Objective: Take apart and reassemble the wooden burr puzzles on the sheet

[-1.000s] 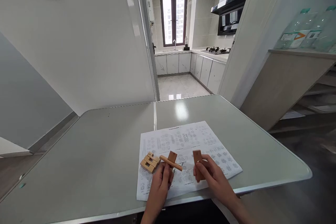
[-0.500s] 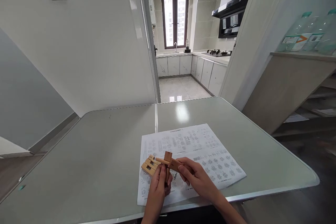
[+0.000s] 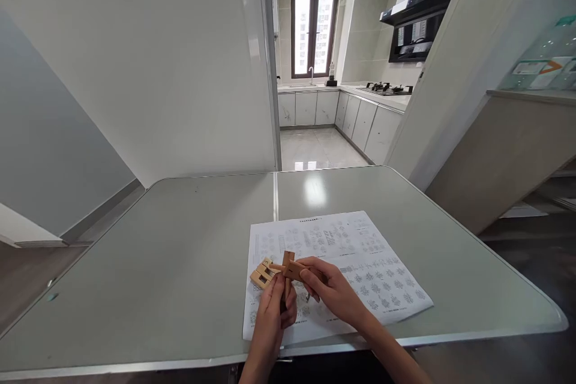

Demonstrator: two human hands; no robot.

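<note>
Several crossed wooden puzzle pieces are held just above the printed sheet, between both hands. My left hand is closed around the lower, upright piece, its fingers hiding most of it. My right hand pinches a darker wooden piece that slants in from the right and meets the others at the crossing. Lighter wooden pieces with square notches lie side by side on the sheet, left of the crossing and partly behind my left hand. How the held pieces interlock is too small to tell.
A large printed instruction sheet with rows of small diagrams lies under the hands on the pale green table. A small green bit is at the table's left edge. Water bottles stand on a shelf at the right.
The view has shifted, moving the scene slightly rightward. My right hand has brought its piece closer against the crossing; both hands keep their hold.
</note>
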